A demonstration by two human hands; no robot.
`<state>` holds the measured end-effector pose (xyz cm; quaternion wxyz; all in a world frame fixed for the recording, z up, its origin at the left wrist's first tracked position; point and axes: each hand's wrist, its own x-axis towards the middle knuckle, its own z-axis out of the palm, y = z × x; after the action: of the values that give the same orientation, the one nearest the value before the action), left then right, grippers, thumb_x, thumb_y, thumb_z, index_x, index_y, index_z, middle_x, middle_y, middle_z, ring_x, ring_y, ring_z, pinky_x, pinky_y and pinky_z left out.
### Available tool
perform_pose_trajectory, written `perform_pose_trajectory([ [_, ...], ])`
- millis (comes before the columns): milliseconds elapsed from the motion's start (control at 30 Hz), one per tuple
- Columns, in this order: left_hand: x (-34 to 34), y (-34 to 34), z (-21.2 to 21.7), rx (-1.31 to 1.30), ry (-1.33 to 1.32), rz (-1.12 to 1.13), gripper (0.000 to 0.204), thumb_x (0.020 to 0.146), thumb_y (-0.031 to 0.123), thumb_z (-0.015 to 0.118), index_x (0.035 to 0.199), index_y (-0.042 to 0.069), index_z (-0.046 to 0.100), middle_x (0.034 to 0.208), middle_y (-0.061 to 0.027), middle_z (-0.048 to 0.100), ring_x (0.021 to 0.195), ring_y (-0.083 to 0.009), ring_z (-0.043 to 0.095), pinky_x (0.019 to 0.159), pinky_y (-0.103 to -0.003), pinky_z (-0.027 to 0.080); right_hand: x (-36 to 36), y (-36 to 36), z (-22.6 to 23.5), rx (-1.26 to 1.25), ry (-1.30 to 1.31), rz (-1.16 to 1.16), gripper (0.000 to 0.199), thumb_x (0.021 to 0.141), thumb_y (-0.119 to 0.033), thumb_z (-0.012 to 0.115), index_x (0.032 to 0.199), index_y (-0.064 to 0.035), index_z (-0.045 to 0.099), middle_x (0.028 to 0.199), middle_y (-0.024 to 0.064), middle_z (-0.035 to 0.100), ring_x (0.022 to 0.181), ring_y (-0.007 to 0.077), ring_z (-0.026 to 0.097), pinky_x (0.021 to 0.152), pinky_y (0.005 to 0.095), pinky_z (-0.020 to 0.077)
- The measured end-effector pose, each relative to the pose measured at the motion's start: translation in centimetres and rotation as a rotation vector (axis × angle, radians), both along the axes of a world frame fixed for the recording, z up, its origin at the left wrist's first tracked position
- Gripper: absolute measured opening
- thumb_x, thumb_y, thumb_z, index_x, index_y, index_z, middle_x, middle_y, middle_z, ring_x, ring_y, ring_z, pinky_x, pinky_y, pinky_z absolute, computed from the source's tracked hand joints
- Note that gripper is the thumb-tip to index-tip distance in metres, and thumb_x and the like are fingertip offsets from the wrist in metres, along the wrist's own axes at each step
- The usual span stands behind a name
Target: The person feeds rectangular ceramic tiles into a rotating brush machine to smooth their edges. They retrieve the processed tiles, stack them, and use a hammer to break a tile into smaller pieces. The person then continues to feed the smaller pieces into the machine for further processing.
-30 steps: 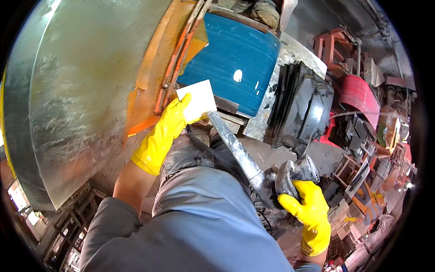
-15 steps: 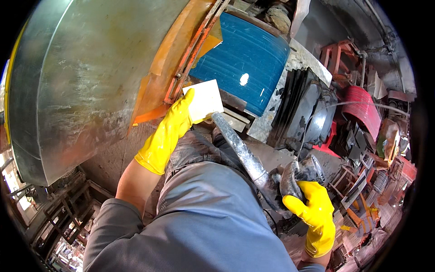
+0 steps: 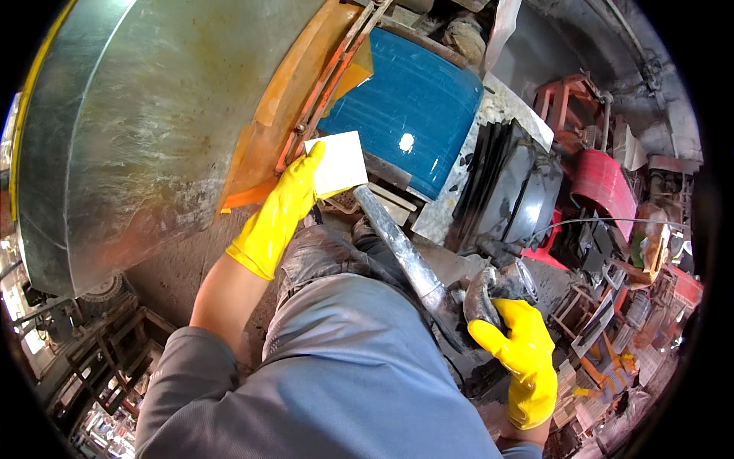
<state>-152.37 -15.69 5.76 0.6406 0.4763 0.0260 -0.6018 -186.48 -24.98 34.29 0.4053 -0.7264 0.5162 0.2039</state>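
Note:
My left hand (image 3: 287, 200), in a yellow rubber glove, grips a white square tile (image 3: 342, 164) by its left edge. The thumb lies on the face of the tile, and the other fingers are hidden behind it. Just below the tile's lower right corner is the upper end of a worn metal tube (image 3: 397, 249). That tube slants down to a dirty, dark curved grip (image 3: 479, 297). My right hand (image 3: 522, 359), also gloved in yellow, closes around the lower part of this grip, its thumb to the left and the fingers partly hidden.
Beyond the tile lies a blue conveyor belt (image 3: 409, 107) beside an orange metal rail (image 3: 325, 88). A large greenish-grey curved panel (image 3: 153, 138) fills the left. To the right stand a stack of dark slabs (image 3: 497, 183) and a red drum (image 3: 604, 187).
The whole view has shifted slightly, so most things sit a little further left. Both hands keep their hold; the tile and the grip stay nearly as they were.

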Motion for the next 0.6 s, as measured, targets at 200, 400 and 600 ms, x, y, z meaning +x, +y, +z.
perform_pose_trajectory([
  [200,7.5,-5.4,-5.5,0.17,-0.234,-0.237,0.048,0.098,0.055,0.065,0.117,0.011,0.067,0.098,-0.0061,0.075,0.08,-0.022,0.073,0.063,-0.044,0.058,1.4,0.2,-3.8,-0.058,-0.093,-0.072,0.042,0.085,-0.031,0.078,0.107,0.0038,0.072,0.089,0.0198,0.073,0.082,0.0314,0.07,0.076,0.0392,0.0525],
  [400,10.3,-10.5,-6.4,0.149,-0.104,-0.222,0.056,0.099,0.055,0.063,0.122,0.004,0.065,0.104,-0.0116,0.076,0.081,-0.0229,0.075,0.068,-0.04,0.062,1.4,-0.1,-9.1,0.008,-0.195,-0.164,0.035,0.093,-0.028,0.074,0.104,0.005,0.072,0.083,0.0101,0.074,0.074,0.0168,0.068,0.07,0.0317,0.0529],
  [600,9.9,-10.8,-6.3,0.191,-0.114,-0.182,0.056,0.098,0.054,0.065,0.122,0.003,0.065,0.103,-0.0127,0.076,0.08,-0.0227,0.075,0.067,-0.038,0.062,3.2,-1.1,-9.4,0.248,-0.241,-0.393,0.04,0.095,-0.033,0.073,0.107,0.0046,0.072,0.085,0.0107,0.074,0.077,0.0167,0.069,0.072,0.0302,0.0527],
])
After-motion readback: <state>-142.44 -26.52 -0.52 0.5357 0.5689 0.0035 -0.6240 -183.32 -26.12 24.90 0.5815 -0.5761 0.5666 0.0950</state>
